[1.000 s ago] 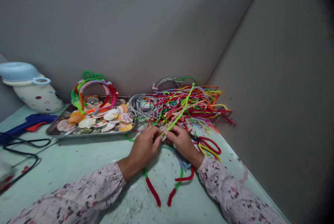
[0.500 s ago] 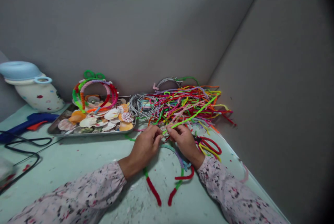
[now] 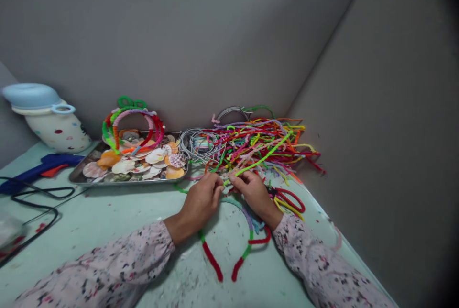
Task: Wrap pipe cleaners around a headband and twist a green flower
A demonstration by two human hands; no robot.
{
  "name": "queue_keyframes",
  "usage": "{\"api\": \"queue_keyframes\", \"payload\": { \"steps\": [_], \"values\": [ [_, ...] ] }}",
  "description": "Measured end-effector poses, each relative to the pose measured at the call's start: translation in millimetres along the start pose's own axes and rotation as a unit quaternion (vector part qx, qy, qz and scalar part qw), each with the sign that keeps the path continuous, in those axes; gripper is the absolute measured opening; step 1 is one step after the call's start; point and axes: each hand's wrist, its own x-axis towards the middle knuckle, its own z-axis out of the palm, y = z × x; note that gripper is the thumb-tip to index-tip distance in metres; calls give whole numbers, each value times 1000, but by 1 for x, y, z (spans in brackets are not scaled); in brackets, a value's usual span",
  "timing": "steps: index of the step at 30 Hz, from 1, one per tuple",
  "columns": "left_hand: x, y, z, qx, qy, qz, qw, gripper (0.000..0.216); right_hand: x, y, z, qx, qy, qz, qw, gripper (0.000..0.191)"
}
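Between the fingertips of both hands runs a bright green pipe cleaner [image 3: 265,156], its long free end pointing up and to the right. My left hand [image 3: 204,199] pinches its near end, and my right hand [image 3: 254,193] pinches it a short way along, thumb against forefinger. Below the hands lies a headband [image 3: 247,219] wrapped in red, green, purple and pale blue pipe cleaner; its top left part is hidden behind my left hand. A red piece [image 3: 263,238] sticks out from its right side.
Behind the hands are a pile of coloured pipe cleaners [image 3: 247,140] and coiled grey wire [image 3: 186,148]. A metal tray [image 3: 132,183] of shells bears wrapped headbands [image 3: 154,124]. Red-handled scissors [image 3: 292,198], a blue glue gun [image 3: 28,174] with black cord, and a spotted jar [image 3: 57,131] stand around.
The free end of the green pipe cleaner has dipped slightly and shifted left. Both hands keep their pinch, and the whole view has shifted a little.
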Motion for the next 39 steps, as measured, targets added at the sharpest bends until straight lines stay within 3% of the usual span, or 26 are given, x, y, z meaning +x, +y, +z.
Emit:
{"api": "queue_keyframes", "payload": {
  "steps": [4, 11, 18, 28, 39],
  "values": [
    [0, -3, 2, -15, -4, -16, 1000, 7, 0, -1, -4, 41, -14, -7, 999, 27],
    [1, -2, 3, -19, -8, -17, 1000, 7, 2, 6, -5, 115, 47, 8, 992, 32],
    [-1, -2, 2, 5, -22, -8, 1000, 8, 4, 2, -5, 92, 82, 33, 992, 37],
    [-5, 2, 0, 63, -45, 0, 997, 11, 4, 4, -7, 111, 76, 46, 990, 37],
    [-6, 1, 2, 2, -25, -6, 1000, 9, 5, 2, -6, 84, 64, 43, 993, 36]
  ]
}}
